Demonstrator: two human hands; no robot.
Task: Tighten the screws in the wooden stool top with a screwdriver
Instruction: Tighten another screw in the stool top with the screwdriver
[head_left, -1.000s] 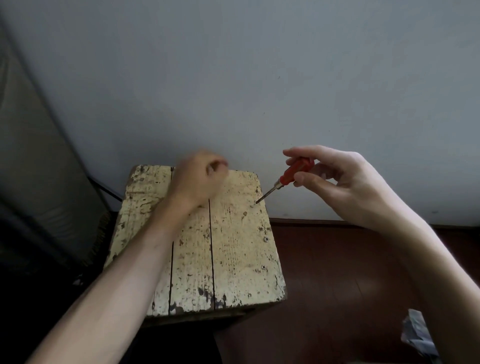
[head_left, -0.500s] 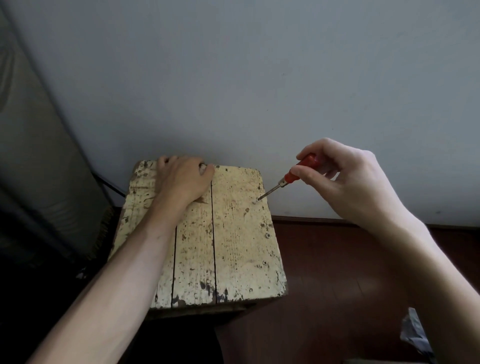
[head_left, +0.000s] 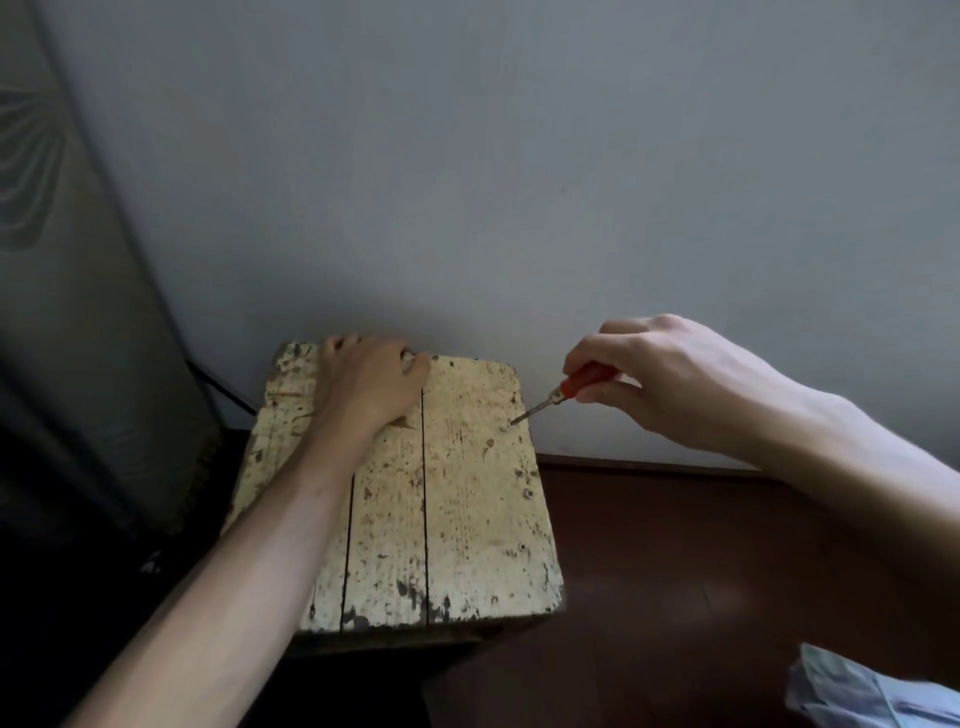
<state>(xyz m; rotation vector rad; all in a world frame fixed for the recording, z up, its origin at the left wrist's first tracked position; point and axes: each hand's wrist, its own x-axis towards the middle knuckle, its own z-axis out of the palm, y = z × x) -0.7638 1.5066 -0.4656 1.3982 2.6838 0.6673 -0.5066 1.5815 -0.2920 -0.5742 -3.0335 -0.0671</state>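
The wooden stool top (head_left: 467, 519) is made of worn, cream-painted planks with dark chips. My left hand (head_left: 366, 382) lies on its far left part, fingers curled over the back edge. My right hand (head_left: 670, 379) pinches the red handle of a small screwdriver (head_left: 566, 392). Its metal tip touches a screw (head_left: 510, 426) near the stool's far right edge. Two more screw heads, the nearer screw (head_left: 522, 546) and the middle screw (head_left: 528, 492), show along the right plank.
A pale wall (head_left: 519, 182) stands right behind the stool. A dark padded object (head_left: 78, 338) leans at the left, with a black cable (head_left: 228, 392) beside it. Dark red floor (head_left: 675, 571) lies to the right, and a crumpled pale bag (head_left: 852, 691) sits at the bottom right.
My left hand has settled from above the stool onto its far left edge. My right hand has shifted slightly right while the screwdriver tip stays by the same screw.
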